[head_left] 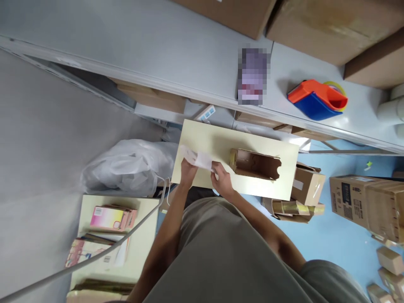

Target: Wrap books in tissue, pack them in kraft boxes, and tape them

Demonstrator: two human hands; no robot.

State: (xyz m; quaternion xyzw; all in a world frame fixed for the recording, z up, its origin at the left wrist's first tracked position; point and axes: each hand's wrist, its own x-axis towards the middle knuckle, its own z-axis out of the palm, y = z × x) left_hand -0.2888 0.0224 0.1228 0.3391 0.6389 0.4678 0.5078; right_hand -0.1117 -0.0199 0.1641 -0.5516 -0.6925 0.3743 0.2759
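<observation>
- In the head view, the left hand [188,171] grips the left end of a white piece [203,160]; the right hand [222,181] has its fingers curled at the other end, seemingly pinching it.
- That piece is left of the open cardboard box [252,172], over the cream tabletop [287,168] on which the box stands. Blur hides whether it is paper or a thin packet.
- It looks thin and likely to crease, so a light, even pinch at both ends should serve best.
- The right hand is near the box's left end; the person would do well to keep the wrist from nudging it.
- The white plastic bag [132,164] lies farther left of the box, and loose folds could catch the left arm.
- The tape dispenser [317,101], beyond the box and to its right, sits well apart from both hands.
</observation>
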